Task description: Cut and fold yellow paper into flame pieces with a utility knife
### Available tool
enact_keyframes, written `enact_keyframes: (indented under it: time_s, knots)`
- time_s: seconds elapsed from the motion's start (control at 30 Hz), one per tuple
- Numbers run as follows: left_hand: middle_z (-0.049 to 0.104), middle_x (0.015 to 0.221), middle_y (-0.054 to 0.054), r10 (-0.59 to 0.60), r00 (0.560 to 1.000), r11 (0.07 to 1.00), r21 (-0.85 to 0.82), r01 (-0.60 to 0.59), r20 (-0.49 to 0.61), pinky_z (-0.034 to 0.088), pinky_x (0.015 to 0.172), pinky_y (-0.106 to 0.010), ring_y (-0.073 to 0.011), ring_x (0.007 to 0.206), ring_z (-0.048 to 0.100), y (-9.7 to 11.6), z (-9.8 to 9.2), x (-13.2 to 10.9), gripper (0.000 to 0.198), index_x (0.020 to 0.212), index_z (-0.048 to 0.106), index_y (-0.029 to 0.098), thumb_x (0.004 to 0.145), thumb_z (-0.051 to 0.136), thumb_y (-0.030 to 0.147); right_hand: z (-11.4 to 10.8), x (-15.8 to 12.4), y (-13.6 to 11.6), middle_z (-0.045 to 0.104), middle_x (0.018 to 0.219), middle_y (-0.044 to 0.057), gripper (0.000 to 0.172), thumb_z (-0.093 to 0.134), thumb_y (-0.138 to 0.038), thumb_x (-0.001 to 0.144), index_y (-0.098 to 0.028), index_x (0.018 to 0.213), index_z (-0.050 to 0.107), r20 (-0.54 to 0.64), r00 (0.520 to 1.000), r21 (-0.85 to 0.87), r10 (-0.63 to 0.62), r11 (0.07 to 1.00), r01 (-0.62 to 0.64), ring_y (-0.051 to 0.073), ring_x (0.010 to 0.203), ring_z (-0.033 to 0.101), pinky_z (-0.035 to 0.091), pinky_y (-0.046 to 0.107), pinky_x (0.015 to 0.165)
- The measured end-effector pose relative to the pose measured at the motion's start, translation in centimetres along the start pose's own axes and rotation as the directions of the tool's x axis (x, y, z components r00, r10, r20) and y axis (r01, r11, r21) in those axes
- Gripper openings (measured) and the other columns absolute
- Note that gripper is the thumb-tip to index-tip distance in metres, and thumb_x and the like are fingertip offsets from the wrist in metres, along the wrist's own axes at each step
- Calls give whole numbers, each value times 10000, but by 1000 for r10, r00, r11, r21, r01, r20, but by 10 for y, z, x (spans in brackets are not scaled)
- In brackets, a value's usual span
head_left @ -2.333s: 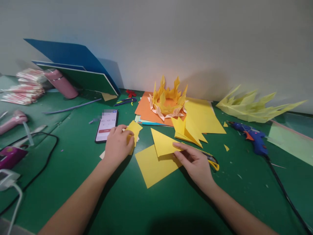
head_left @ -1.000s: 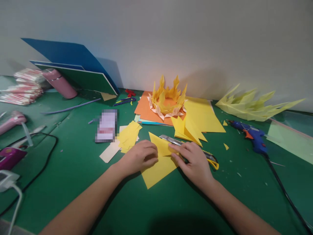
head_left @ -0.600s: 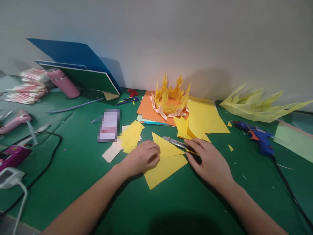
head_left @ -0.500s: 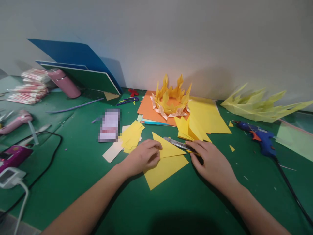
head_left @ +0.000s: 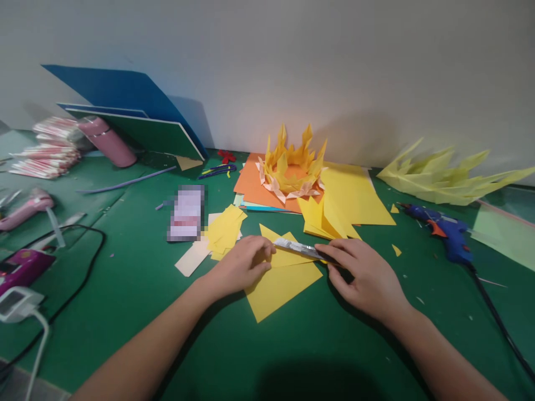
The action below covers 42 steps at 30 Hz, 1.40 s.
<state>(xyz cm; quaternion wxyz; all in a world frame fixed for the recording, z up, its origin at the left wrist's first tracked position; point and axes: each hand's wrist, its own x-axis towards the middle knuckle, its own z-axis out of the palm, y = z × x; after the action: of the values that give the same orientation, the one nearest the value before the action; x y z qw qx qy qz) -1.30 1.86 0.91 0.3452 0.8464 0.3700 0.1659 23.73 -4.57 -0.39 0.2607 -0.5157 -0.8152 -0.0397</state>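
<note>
My right hand (head_left: 359, 273) is wrapped round a utility knife (head_left: 296, 248), whose silver end points left over a folded sheet of yellow paper (head_left: 288, 287). At the sheet's left side, my left hand (head_left: 246, 264) holds the paper with curled fingers, some of its fingertips hidden. The knife's tip lies close to those fingers. Just behind the knife rest folded yellow pieces (head_left: 320, 220). A fan of small yellow paper strips (head_left: 225, 228) lies beyond my left hand, overlapping a pale strip (head_left: 190, 259).
A yellow paper crown (head_left: 292, 167) sits on stacked coloured sheets (head_left: 355, 195). On the right are a blue glue gun (head_left: 447, 228) and a pale yellow spiky paper piece (head_left: 451, 178). To the left lie a blurred phone (head_left: 186, 214), a pink bottle (head_left: 108, 142) and a black cable (head_left: 90, 267).
The knife has shifted slightly left and up, its tip now at my left fingers. My left thumb has spread away from the fingertips.
</note>
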Motion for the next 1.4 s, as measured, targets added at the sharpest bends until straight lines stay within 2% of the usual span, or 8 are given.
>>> enact_keyframes:
  time_s: [0.1,0.17,0.4,0.6,0.87,1.17,1.4]
  knots:
    - [632,973,-46,-62,998,998,-25,61,-9,472,775,-370,-198,886,571,2,0,0,204,760,369,226,771,547,127,-4,-1,5,650,909,102,307,448,-151,814,-183,1058,631,28,999,5,20,1000,-21,231,814,609,517,374,697]
    - [626,970,-50,-71,997,997,-17,71,-4,468,780,-377,-206,892,566,2,0,0,179,786,387,225,776,547,147,-7,-1,9,650,909,107,311,447,-147,803,-175,1047,638,58,998,18,19,1000,-20,233,811,607,517,375,692]
    - [603,1004,-45,-87,996,996,-18,87,22,458,827,-392,-217,949,561,1,0,0,162,921,484,220,781,538,160,-8,-6,9,612,897,82,400,425,-103,817,-226,1134,634,203,973,159,-110,984,78,196,775,566,490,336,655]
    - [609,994,-44,-61,998,998,1,61,28,460,828,-393,-214,931,559,2,-3,-1,171,925,495,219,773,523,146,-4,-7,7,593,894,91,399,421,-101,831,-220,1140,644,221,962,164,-161,978,126,198,771,541,474,341,655]
    - [615,966,-40,-62,998,998,13,62,5,460,811,-383,-216,914,558,2,0,2,111,891,500,221,796,557,223,-5,-8,7,597,908,110,396,410,-110,851,-206,1156,644,241,952,144,-189,977,158,205,769,536,477,339,641]
    - [610,981,-44,-53,998,999,12,53,27,456,818,-380,-212,926,552,1,-2,2,109,898,496,226,804,544,200,-7,-6,6,594,887,105,419,403,-115,859,-219,1199,624,278,941,135,-192,978,159,206,771,536,486,344,642]
    - [605,991,-42,-68,997,998,18,67,39,453,820,-386,-223,933,549,2,-1,2,174,900,501,225,769,614,224,-7,-8,5,587,895,104,423,417,-110,850,-217,1207,616,273,943,135,-188,978,156,205,753,530,481,340,632]
